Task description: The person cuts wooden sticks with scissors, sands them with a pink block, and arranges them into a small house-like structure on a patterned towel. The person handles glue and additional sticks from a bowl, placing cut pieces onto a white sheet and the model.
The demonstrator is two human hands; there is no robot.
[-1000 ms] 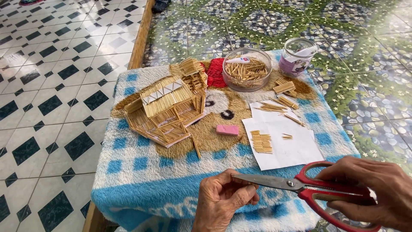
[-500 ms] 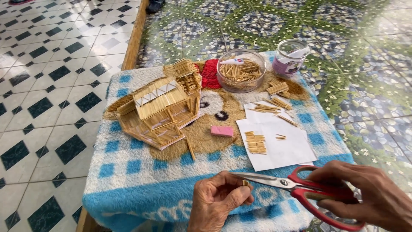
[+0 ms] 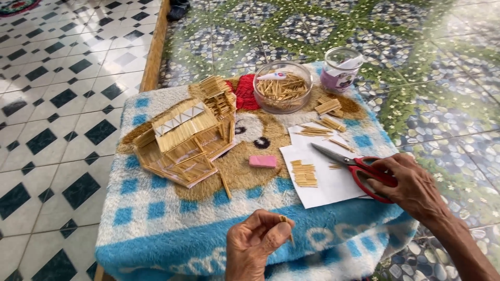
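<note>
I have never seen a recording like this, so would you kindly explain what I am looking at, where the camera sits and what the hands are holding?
There is no machine here: a person works with two bare hands, and the single picture comes from a camera worn on their head, looking down. The left hand pinches a short wooden stick. The right hand holds red-handled scissors over a white paper sheet. They work over a blue and white fluffy towel with a cartoon figure on it. On it stand a small stick house, a pink eraser, a glass bowl of sticks, a small glass jar and little bundles of cut sticks.
</note>
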